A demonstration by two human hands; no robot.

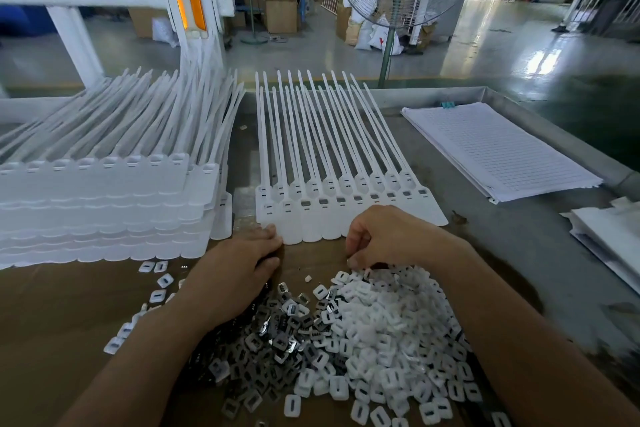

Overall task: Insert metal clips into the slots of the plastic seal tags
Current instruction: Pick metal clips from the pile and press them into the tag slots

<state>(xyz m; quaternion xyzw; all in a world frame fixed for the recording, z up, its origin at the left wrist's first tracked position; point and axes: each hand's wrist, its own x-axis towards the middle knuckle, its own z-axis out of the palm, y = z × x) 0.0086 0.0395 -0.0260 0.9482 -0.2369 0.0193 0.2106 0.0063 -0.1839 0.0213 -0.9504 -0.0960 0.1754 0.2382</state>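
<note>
Lying flat on the grey metal table (519, 253), a strip of plastic seal tags (349, 215) points its tails away and its heads toward the person. Several near-row slots show grey inserts, while the two at the left end look white. The left hand (239, 263) rests palm down with fairly straight fingers, their tips touching the strip's near edge. The right hand (377, 236) has its fingers curled down onto the far edge of the pile of clips (349, 340); whether they pinch one cannot be told. The pile sits on brown cardboard (62, 322). A stack of tag strips (104, 208) lies to the left and lined paper sheets (495, 149) to the right.
</note>
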